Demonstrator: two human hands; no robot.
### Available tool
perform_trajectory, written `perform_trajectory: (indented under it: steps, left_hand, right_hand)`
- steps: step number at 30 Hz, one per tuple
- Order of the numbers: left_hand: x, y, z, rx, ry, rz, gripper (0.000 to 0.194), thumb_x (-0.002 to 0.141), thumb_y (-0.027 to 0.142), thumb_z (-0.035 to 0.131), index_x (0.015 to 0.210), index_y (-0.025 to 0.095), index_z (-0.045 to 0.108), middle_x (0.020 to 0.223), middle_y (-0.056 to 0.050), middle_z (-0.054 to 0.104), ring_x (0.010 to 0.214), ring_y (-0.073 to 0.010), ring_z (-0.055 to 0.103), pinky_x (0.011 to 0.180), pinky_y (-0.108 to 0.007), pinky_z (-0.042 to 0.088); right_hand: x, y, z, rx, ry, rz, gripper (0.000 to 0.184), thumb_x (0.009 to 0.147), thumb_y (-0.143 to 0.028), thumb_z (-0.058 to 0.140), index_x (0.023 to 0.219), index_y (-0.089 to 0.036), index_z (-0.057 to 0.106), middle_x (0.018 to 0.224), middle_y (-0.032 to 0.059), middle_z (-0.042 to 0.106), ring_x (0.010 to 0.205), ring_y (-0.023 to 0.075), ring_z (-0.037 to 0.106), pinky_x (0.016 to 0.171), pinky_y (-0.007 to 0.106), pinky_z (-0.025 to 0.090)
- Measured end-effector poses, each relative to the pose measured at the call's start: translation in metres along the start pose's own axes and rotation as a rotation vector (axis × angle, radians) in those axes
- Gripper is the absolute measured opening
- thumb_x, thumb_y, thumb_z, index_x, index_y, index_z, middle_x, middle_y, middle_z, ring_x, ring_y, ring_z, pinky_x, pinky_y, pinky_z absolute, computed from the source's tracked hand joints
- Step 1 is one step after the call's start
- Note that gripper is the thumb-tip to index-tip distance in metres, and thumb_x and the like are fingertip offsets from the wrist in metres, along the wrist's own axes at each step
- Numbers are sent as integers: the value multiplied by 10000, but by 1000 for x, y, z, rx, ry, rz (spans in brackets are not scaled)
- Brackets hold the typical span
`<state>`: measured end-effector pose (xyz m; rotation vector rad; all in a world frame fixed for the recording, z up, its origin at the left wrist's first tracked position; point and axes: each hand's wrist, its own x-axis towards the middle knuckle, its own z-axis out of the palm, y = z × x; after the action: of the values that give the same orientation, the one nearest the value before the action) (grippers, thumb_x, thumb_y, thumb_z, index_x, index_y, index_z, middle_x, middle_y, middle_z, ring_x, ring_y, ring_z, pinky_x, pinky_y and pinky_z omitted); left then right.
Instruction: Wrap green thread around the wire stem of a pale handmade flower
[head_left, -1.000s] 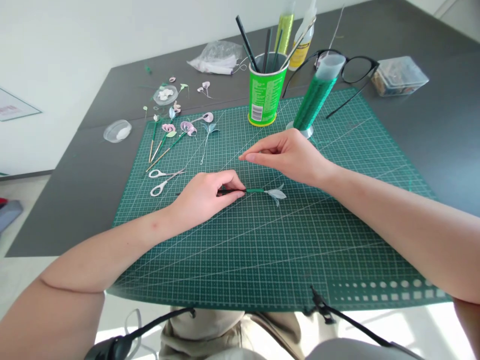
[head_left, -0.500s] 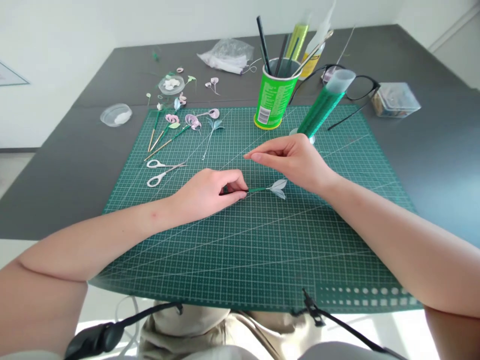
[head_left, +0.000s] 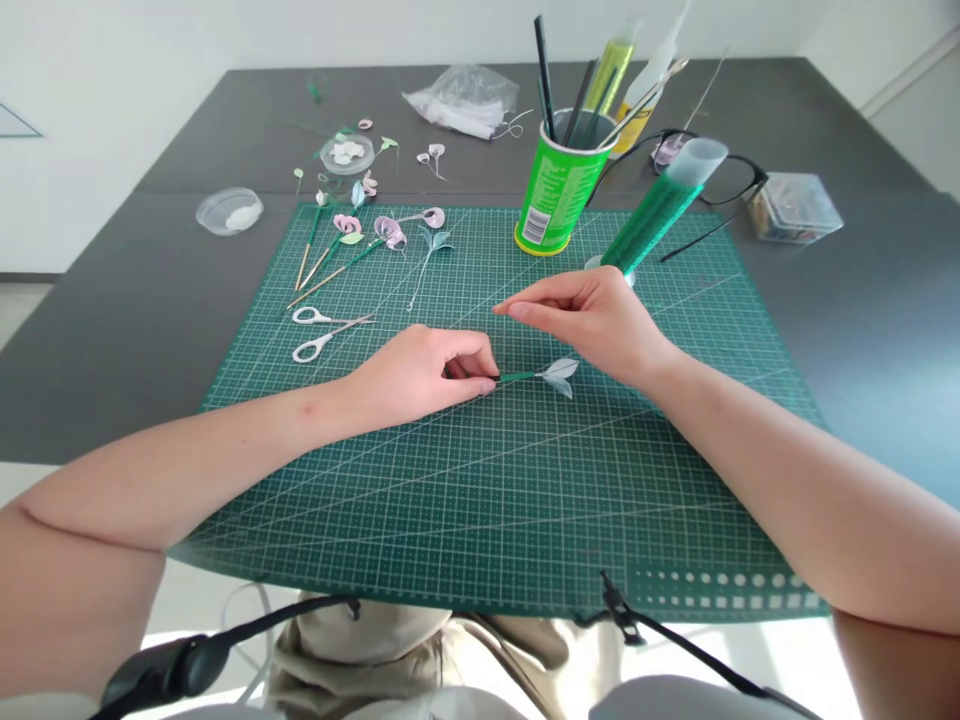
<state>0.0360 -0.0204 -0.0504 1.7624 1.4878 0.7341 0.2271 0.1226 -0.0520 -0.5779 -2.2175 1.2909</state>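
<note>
Hands at work on a small flower stem (head_left: pixel 536 376) over a green cutting mat (head_left: pixel 510 480).

The left hand (head_left: pixel 420 372) pinches the stem's green end, its pale leaves lying on the mat just right of the fingertips — the right hand (head_left: pixel 592 318) hovers above, thumb and forefinger pressed together; what they grip is too fine to tell. Scissors (head_left: pixel 324 334), finished flowers (head_left: pixel 360 238) and a green cup (head_left: pixel 553 195) sit beyond.
</note>
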Motion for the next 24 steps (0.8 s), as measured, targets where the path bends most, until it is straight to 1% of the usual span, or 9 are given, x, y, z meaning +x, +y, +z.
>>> perform_trajectory:
  steps: [4,7,14,17,24]
  left_hand:
    - [-1,0,1,38,11,21,52,934,185,777,900,213,749,775,82,782,684,-81,717,691,-206,530]
    - [-1,1,2,81,19,42,51,939,191,775,897,213,756,758,80,775,647,-81,697,692,-216,533]
    - [0,2,1,120,22,70,57,916,167,799,887,212,779,717,86,752,586,-66,643,651,-197,508]
    - [0,3,0,130,20,80,55,916,167,800,890,213,783,714,86,752,582,-68,641,643,-196,501]
    - [-1,2,2,184,45,110,49,931,177,791,902,213,775,761,75,770,632,-88,676,707,-223,524]
  right_hand:
    - [1,0,0,15,-15,-9,183,920,-254,758,948,-135,893,581,-11,581,538,73,326,496,280,236]
    - [1,0,1,33,-24,-9,183,926,-258,759,939,-130,889,563,-18,558,533,72,313,492,282,229]
    - [0,2,3,63,-47,-40,186,935,-277,761,942,-133,878,604,0,612,550,80,348,492,287,230]
    - [0,3,3,61,-55,-48,184,940,-278,760,945,-134,874,596,-7,595,548,80,341,494,288,231]
    - [1,2,4,59,-50,-52,176,942,-250,759,936,-117,874,572,-21,559,532,71,317,492,290,225]
